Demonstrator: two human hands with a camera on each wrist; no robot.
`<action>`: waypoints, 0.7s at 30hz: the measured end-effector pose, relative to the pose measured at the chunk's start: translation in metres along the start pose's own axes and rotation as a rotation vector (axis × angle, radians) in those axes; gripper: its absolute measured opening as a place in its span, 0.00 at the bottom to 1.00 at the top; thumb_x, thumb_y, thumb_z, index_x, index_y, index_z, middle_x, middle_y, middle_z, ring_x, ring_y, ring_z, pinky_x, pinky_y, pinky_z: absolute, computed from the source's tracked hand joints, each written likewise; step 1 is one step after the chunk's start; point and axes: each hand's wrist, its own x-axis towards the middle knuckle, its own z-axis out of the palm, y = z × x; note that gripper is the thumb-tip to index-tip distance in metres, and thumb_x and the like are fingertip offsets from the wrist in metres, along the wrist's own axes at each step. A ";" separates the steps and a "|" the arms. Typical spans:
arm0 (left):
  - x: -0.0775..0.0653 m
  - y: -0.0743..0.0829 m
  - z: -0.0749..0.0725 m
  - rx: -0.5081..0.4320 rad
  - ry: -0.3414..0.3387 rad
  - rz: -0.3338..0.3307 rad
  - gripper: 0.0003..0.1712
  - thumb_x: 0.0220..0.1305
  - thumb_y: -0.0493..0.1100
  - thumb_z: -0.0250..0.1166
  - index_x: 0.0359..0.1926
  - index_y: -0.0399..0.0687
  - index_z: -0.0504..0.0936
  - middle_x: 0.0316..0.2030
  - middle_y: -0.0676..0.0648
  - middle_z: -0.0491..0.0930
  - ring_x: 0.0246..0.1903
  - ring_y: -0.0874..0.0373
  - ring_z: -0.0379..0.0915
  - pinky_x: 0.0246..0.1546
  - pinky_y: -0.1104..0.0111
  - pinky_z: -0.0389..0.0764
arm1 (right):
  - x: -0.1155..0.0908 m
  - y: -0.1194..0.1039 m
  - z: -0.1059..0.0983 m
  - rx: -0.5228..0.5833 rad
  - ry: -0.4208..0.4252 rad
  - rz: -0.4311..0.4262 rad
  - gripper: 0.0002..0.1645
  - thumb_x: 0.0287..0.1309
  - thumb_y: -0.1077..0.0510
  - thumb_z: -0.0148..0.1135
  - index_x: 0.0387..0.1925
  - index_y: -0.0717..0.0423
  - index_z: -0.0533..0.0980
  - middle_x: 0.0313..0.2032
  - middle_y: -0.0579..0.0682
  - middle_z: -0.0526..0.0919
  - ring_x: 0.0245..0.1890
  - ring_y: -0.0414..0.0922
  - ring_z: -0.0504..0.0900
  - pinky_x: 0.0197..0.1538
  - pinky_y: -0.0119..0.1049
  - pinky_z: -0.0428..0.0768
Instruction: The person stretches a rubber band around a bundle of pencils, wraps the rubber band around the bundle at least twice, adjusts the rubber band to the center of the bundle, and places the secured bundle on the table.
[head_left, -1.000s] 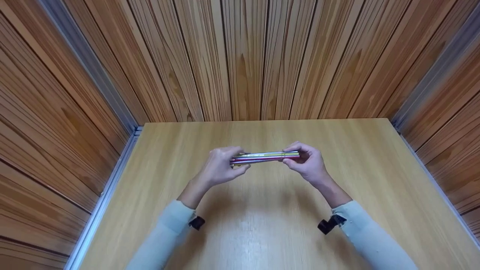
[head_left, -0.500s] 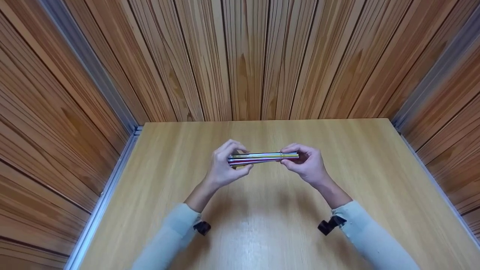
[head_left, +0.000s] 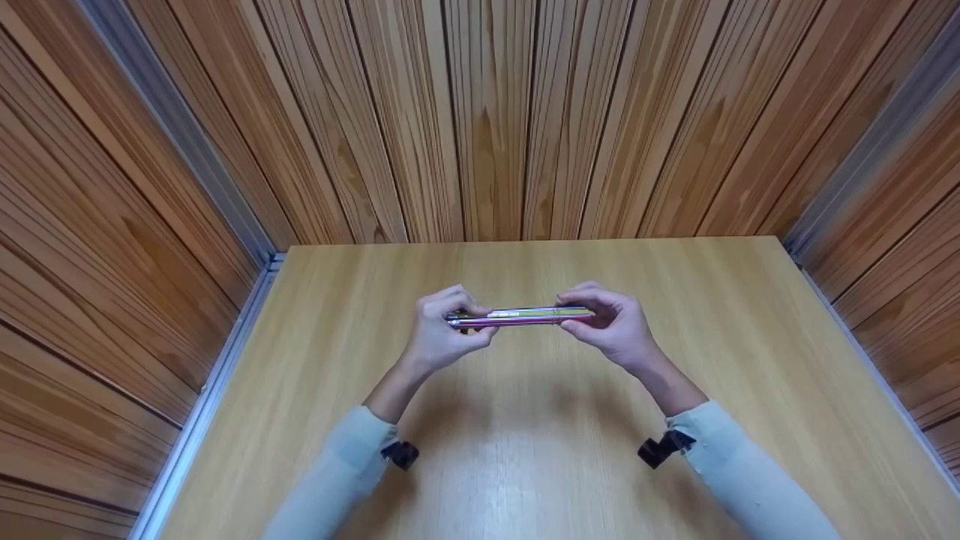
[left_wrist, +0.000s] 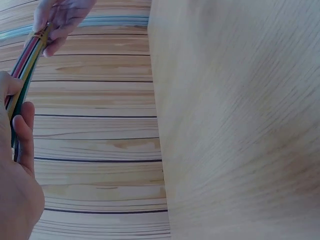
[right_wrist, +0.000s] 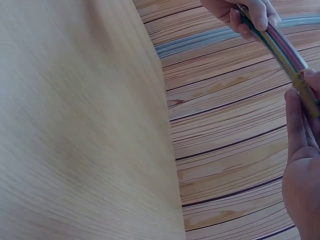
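Both hands hold up a slim bundle of pencils [head_left: 525, 316] above the table, lying level from side to side. Their barrels are glossy red, green, yellow and silvery. My left hand [head_left: 442, 330] grips the left end, thumb below and fingers above; the pencils' tips there are partly covered. My right hand [head_left: 611, 322] pinches the right end between thumb and fingers. A thin yellowish rubber band [right_wrist: 298, 78] circles the bundle near the right fingertips, and the left wrist view also has the pencils [left_wrist: 27, 62] running between both hands.
The light wooden table [head_left: 517, 457] lies below the hands, with their shadows on it. Wood-plank walls [head_left: 495, 120] rise at the back and both sides, with grey metal rails [head_left: 202, 397] along the edges. Small black cameras [head_left: 401, 454] are strapped to both sleeves.
The left hand's upper fingers lifted off the bundle, then closed on it again. The fanned left ends of the pencils now lie closer together, and the bundle has shifted slightly left.
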 end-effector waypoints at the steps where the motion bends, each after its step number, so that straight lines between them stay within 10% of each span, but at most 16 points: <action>1: 0.000 0.000 -0.001 0.000 0.001 -0.012 0.09 0.56 0.31 0.85 0.35 0.37 0.92 0.32 0.40 0.88 0.31 0.65 0.79 0.31 0.73 0.80 | 0.000 0.000 0.000 0.004 -0.008 -0.013 0.19 0.60 0.82 0.71 0.53 0.83 0.82 0.50 0.42 0.90 0.48 0.36 0.90 0.49 0.28 0.91; 21: -0.001 0.005 0.009 0.049 -0.014 0.056 0.09 0.56 0.33 0.85 0.34 0.37 0.92 0.36 0.41 0.90 0.34 0.54 0.86 0.35 0.74 0.85 | 0.000 -0.001 0.009 -0.144 -0.018 0.008 0.15 0.61 0.76 0.77 0.50 0.71 0.90 0.48 0.37 0.95 0.39 0.34 0.91 0.39 0.25 0.88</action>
